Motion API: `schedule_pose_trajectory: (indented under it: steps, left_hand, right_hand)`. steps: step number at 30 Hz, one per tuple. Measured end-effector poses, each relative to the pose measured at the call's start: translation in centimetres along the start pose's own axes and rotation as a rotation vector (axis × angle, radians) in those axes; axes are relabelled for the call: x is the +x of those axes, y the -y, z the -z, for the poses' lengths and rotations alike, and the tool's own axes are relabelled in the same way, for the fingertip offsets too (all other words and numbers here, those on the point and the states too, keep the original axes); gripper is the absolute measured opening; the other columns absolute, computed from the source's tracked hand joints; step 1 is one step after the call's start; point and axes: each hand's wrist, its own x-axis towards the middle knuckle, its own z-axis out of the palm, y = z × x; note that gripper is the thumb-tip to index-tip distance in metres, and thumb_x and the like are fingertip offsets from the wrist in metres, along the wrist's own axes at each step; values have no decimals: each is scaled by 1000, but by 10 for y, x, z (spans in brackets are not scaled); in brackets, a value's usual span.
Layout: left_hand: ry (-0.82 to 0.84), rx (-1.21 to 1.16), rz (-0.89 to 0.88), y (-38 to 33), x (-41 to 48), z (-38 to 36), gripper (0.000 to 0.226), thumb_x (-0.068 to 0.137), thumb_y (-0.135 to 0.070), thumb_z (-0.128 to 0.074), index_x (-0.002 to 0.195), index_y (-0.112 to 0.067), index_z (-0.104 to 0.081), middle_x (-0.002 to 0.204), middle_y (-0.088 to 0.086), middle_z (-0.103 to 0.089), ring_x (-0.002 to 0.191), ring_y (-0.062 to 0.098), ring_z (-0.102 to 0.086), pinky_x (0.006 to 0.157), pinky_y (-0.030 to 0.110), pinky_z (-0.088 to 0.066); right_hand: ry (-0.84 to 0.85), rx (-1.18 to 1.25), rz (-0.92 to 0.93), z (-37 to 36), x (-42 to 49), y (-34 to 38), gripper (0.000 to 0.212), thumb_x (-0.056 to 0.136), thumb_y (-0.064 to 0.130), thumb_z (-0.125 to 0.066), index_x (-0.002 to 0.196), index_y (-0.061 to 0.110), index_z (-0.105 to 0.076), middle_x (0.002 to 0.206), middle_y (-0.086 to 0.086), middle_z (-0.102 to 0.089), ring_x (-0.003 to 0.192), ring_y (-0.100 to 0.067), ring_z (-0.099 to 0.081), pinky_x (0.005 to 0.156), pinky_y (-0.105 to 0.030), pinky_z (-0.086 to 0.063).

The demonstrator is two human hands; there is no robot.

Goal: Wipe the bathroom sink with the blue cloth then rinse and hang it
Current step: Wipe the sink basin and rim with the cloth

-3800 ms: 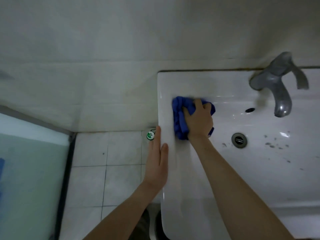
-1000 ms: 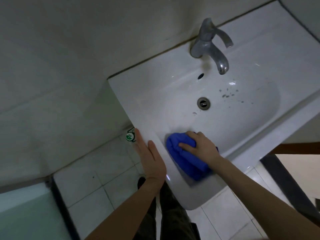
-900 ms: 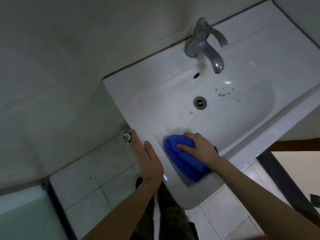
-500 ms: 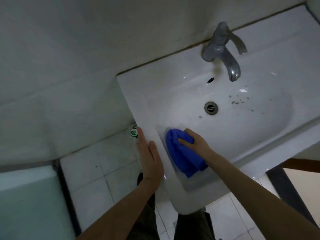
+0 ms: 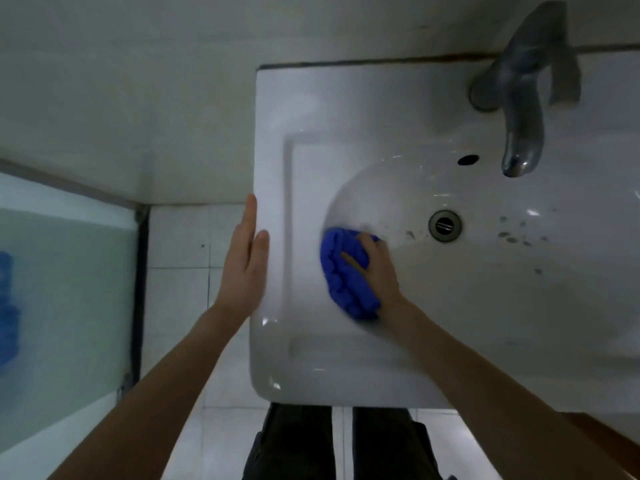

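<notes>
**Blue cloth down in the basin, L side**

My right hand point(image 5: 375, 268) is pressed on the blue cloth point(image 5: 346, 275), fingers curled over the top of it and gripping the bunched fabric. Cloth sits on the inner L slope of the sink point(image 5: 346, 109) bowl, touching the porcelain, just L of the drain point(image 5: 444, 225) and well short of the faucet point(image 5: 523, 109). It's scrunched into a ridged wad, longer end trailing toward me under my wrist.

My left hand point(image 5: 244, 268) is flat and relaxed, fingers straight and together, holding nothing; it lies along the sink's outer L edge, w/ the thumb side resting on the rim.

Faucet is dull grey metal at the back R, spout hanging over the bowl, lever sticking off to the R. Small dark overflow hole point(image 5: 468, 159) sits betw. spout and drain. Dark specks point(image 5: 512, 233) scattered on the bowl R of the drain, apart from the cloth.

Floor point(image 5: 180, 244) below the L edge is pale tile w/ dark grout lines. Frosted glass panel point(image 5: 62, 289) on the far L, w/ a blurred blue shape behind it; can't tell what that is. My dark trousers point(image 5: 298, 445) show under the sink's front edge.

Writing/brands: none I can read on the cloth, faucet or sink.
</notes>
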Motion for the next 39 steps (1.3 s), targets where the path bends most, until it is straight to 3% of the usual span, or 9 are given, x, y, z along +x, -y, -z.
schedule_pose_trajectory:
  steps: [7, 11, 16, 24, 26, 29, 32, 35, 39]
  left_hand:
    - [10, -1, -15, 1, 1, 4, 52, 105, -19, -30, 154, -16, -12, 151, -29, -12, 142, -9, -12, 114, 11, -11]
    - [-3, -32, -18, 2, 2, 2, 51, 105, -15, -31, 153, -13, -14, 151, -26, -14, 142, -9, -13, 114, 11, -11]
    - [-7, -68, -19, 4, 2, 2, 51, 105, -16, -31, 153, -16, -14, 151, -26, -14, 139, -16, -13, 111, 6, -10]
    - [-1, -64, -11, 3, 2, 2, 52, 105, -20, -31, 154, -21, -14, 152, -26, -16, 139, -14, -15, 113, 8, -11]
    - [-9, -53, 21, 1, 1, 2, 51, 105, -21, -32, 153, -24, -17, 145, -36, -18, 135, -20, -17, 109, 4, -12]
    - [-38, -51, 25, -2, 0, 1, 51, 104, -20, -34, 153, -25, -20, 142, -39, -21, 132, -23, -19, 108, 2, -13]
    - [-59, -44, 18, -2, 2, 3, 50, 104, -19, -34, 152, -22, -22, 149, -27, -22, 132, -23, -20, 107, 2, -14]
    - [-55, -9, 6, -2, 2, 2, 50, 104, -18, -34, 152, -20, -21, 149, -24, -21, 129, -26, -20, 105, 0, -14]
    - [-86, 27, 7, -5, -1, 1, 51, 103, -19, -34, 153, -19, -22, 152, -17, -25, 136, -10, -27, 107, 2, -16]
  right_hand:
    - [424, -466, 128, 65, -20, -61, 24, 94, 25, -59, 111, 11, -52, 105, -3, -37, 88, -20, -44, 83, -24, -36]
    - [166, -539, 197, 54, 7, -53, 29, 95, 20, -56, 116, 0, -50, 96, -2, -39, 82, -14, -50, 85, -27, -44]
    - [-311, -23, -13, 7, 42, 5, 18, 86, 36, -55, 85, 20, -49, 99, -9, -40, 78, -18, -44, 75, -26, -36]
    - [435, -385, 192, 79, -21, -64, 22, 89, 33, -45, 74, 47, -52, 80, 18, -58, 75, 4, -44, 79, -27, -34]
    - [443, -570, 184, 113, -17, -82, 22, 90, 34, -35, 90, 47, -54, 88, 16, -53, 86, -9, -51, 84, -32, -38]
    - [215, -700, 105, 109, -2, -90, 41, 89, 43, -42, 108, 9, -54, 103, -10, -44, 89, -27, -48, 89, -46, -44]
    - [63, -509, 165, 51, 11, -48, 18, 86, 35, -59, 93, 19, -57, 102, -17, -44, 87, -27, -49, 84, -32, -44]
    - [147, -279, 212, 23, 1, -6, 23, 86, 27, -51, 65, 22, -41, 78, -9, -42, 69, -16, -44, 62, -20, -41]
    - [414, -299, 212, 60, -25, -40, 29, 78, 31, -57, 76, 3, -53, 73, -15, -43, 54, -16, -46, 55, -29, -44]
